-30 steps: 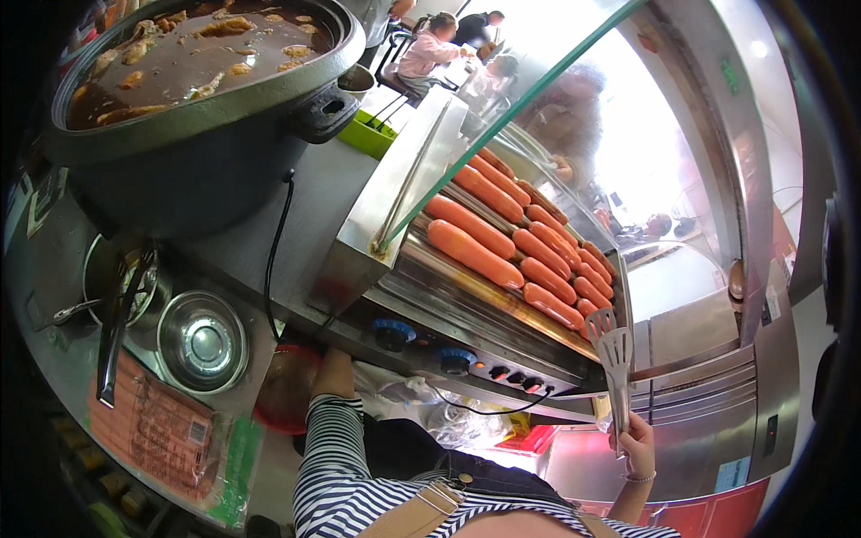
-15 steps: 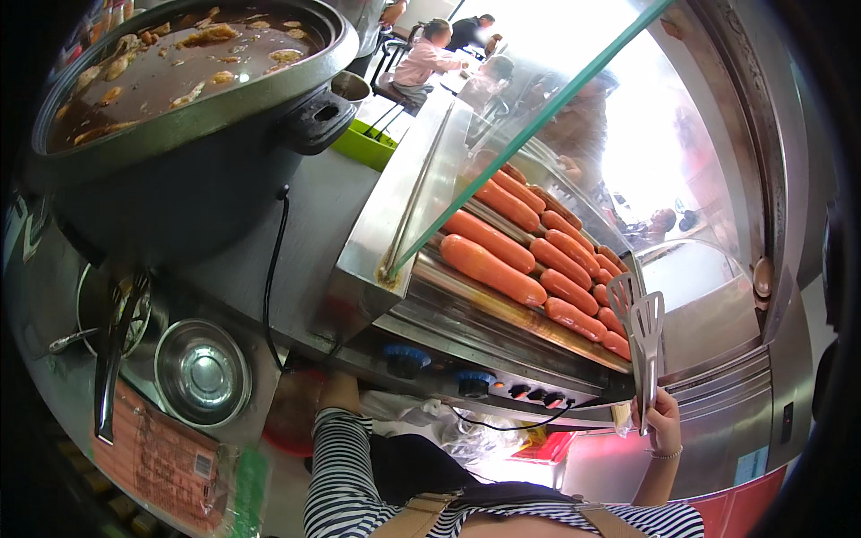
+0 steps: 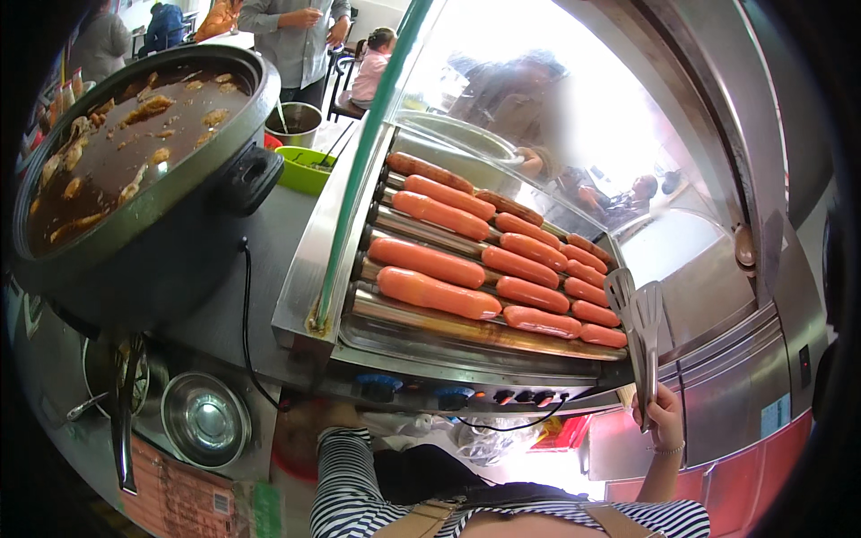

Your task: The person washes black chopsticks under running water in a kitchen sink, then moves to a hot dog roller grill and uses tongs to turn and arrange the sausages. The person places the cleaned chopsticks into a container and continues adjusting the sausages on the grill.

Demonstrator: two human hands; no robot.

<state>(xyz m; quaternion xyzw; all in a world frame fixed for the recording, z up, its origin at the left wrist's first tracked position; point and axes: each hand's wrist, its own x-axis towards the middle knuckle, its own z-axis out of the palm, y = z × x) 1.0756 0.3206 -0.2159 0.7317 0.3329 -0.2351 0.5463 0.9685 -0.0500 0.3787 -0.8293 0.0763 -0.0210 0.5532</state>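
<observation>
steel tongs (image 3: 649, 348) right of the sausages (image 3: 439, 293) want light squeezing; right hand (image 3: 664, 418) has fingers pinching them; left hand hidden, its fingers i cannot tell.

Metal tongs (image 3: 649, 354) stood raised beside rows of glossy sausages (image 3: 523, 266).
The tongs, silvery with long slotted blades, were gripped low in the right hand (image 3: 662, 416), blades upward and slightly parted near the sausages' right-hand end; whether they touched was unclear. The plump orange-red sausages lay lengthwise along metal rollers (image 3: 421, 325), in three side-by-side columns, the rearmost ones browner.
</observation>
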